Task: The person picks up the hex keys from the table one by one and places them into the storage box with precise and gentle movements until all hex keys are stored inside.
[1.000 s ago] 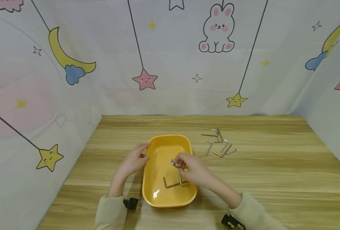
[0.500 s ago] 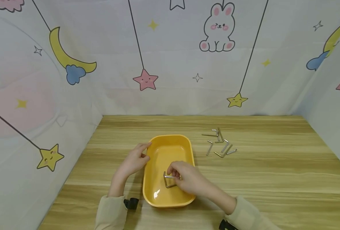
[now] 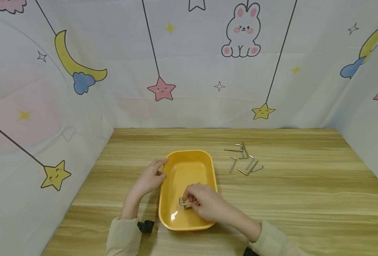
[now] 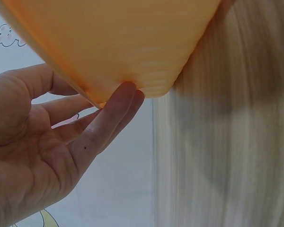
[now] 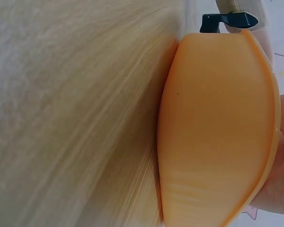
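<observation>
A yellow tray [image 3: 189, 155] stands on the table in the head view. My left hand [image 3: 149, 178] holds its left rim; in the left wrist view, fingers [image 4: 116, 106] press the outer wall while others go over the rim. Down inside the tray's near half, my right hand [image 3: 205, 201] pinches a silver hex key [image 3: 185, 203], its short arm pointing up at the left. A darker hex key [image 3: 187, 208] lies just under it, partly covered. In the right wrist view the tray's wall [image 5: 217, 123] hides most of the right hand [image 5: 279, 175].
Several loose hex keys [image 3: 248, 172] lie in a scattered group on the table, right of the tray's far end. The wood-grain table [image 3: 304, 199] extends to the right. A printed cloth [image 3: 195, 106] hangs behind and at both sides.
My right hand has moved down and slightly left into the tray with the hex key, whose long arm has swung from steep to nearly level. My left hand stays at the rim.
</observation>
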{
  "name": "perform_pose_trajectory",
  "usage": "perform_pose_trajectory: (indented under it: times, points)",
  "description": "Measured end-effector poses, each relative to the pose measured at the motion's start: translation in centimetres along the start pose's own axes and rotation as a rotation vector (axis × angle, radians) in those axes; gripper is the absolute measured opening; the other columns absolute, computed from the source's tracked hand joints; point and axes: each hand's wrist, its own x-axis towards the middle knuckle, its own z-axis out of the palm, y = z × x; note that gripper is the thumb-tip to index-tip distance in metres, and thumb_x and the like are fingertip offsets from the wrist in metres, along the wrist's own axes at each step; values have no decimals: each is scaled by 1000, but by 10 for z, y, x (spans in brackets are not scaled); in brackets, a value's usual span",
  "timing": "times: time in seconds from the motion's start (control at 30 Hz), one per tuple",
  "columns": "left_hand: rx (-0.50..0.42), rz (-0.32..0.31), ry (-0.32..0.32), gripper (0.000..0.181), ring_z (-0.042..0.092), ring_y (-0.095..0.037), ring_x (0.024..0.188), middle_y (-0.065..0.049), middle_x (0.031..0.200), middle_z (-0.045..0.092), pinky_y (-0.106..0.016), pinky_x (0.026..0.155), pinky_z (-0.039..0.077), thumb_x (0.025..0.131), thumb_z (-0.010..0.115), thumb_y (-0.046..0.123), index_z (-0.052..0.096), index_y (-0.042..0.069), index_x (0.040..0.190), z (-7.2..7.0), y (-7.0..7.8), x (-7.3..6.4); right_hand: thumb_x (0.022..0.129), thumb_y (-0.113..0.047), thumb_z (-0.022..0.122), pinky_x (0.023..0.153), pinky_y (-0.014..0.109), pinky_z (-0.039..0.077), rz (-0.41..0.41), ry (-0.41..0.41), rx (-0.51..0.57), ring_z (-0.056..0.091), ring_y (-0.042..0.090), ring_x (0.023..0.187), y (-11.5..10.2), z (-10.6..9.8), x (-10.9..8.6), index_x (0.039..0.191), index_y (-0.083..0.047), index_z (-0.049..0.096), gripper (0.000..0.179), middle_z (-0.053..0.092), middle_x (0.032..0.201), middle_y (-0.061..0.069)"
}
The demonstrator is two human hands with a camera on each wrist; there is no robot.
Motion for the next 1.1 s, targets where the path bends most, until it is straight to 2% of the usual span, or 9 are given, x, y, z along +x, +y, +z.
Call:
perform_pose_trajectory:
  times: [0.17,0.33,0.43,0.63,1.1]
  points:
    - [-5,1,-7,57,62,-30,104,-17,143,44,-36,79,54,91,51,6,40,5,146,0,0,0,81,4,64,83,26,48,-44,-6,-44,51,1,74,0,1,-1,88,-13,63,18,62,80,-5]
    - [-6,9,-5,56,62,-31,104,-18,143,44,-36,79,54,91,51,6,40,5,146,0,0,0,82,4,62,72,17,44,-92,-2,-48,48,2,73,1,2,-2,84,-13,63,17,63,80,-3]
    - [-10,11,-5,56,62,-31,103,-18,143,44,-35,78,54,91,51,6,40,4,146,0,-1,0,80,5,62,71,14,43,-112,-13,-49,48,1,73,2,3,-2,82,-14,62,19,62,80,-5]
    - [-13,9,-7,56,62,-30,102,-18,143,44,-34,77,54,91,51,6,40,4,146,0,-2,0,78,4,64,72,13,42,-141,-55,-50,49,0,74,0,6,-2,84,-14,64,19,63,81,-6]
    - [-4,13,-8,56,62,-30,102,-18,144,44,-32,75,53,91,51,6,40,4,146,0,-1,0,82,-2,67,70,12,41,-140,-82,-48,49,0,74,-6,3,-2,89,-13,66,13,65,87,-4]
